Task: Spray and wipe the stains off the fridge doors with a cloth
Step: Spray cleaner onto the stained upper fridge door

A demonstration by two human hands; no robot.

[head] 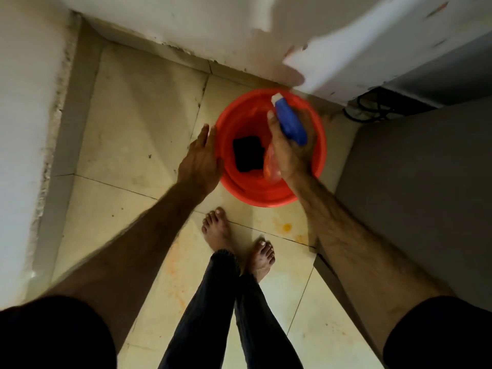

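Head view is looking straight down on a red bucket [270, 193] standing on the tiled floor [127, 123], with the fridge [415, 145] rising just right of it. Risk first: the spray bottle [288, 123] is being held over the bucket, and a loose grip or a bump against the bucket rim could drop it or knock the bucket over; its nozzle is pointing away from the fridge, so a squeeze now would probably wet the wall or floor instead of the door. The right hand [291, 150] is curling around the bottle's neck above the bucket, fingers closed on it. The left hand [201, 158] is lying flat, fingers straight, against the bucket's left outer rim, holding nothing. A dark cloth [247, 154] is sitting inside the bucket at the bottom, untouched by either hand.
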